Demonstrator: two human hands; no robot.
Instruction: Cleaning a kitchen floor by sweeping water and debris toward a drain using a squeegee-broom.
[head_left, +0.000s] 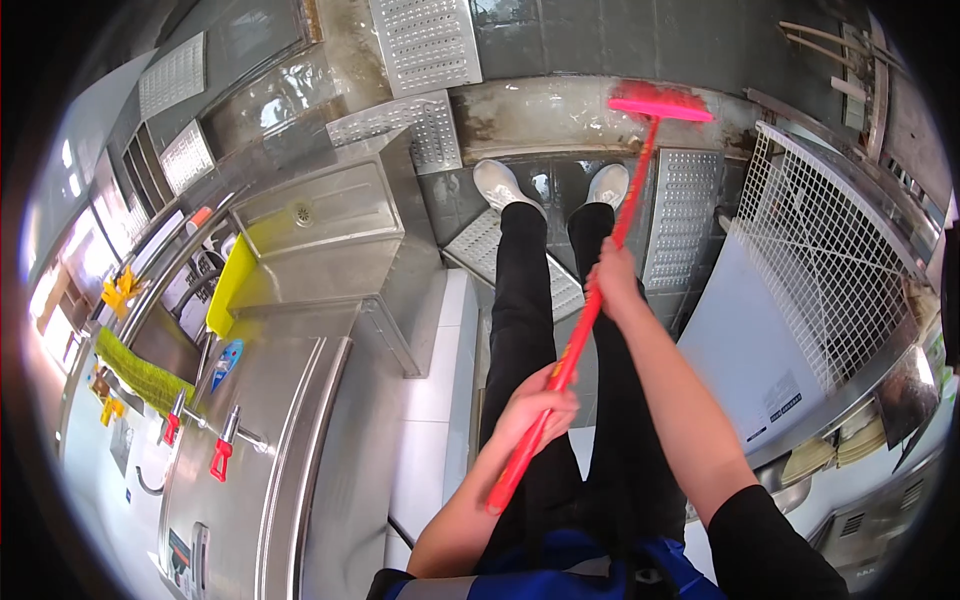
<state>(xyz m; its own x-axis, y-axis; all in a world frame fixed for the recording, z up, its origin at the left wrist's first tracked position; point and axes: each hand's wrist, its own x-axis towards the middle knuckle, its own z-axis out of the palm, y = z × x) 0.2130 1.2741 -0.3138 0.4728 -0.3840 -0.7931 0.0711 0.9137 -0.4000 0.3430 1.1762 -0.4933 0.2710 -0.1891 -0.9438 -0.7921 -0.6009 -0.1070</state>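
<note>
Both my hands grip the red handle of a long floor brush (645, 180). My left hand (536, 412) is closed around the handle near its lower end, in front of my thighs. Farther up the handle, my right hand (616, 279) holds it close to my right knee. The brush's pink-red head (660, 111) lies across an open floor drain channel (540, 116) beyond my shoes; its red bristles look blurred. The channel's bottom is wet, with brown stains.
Perforated metal drain covers lie at the channel (427, 45), between my feet (487, 247) and at the right (682, 217). A stainless steel sink (322, 199) stands left. A white wire rack (825, 255) stands right. The grey tile floor (592, 37) looks wet.
</note>
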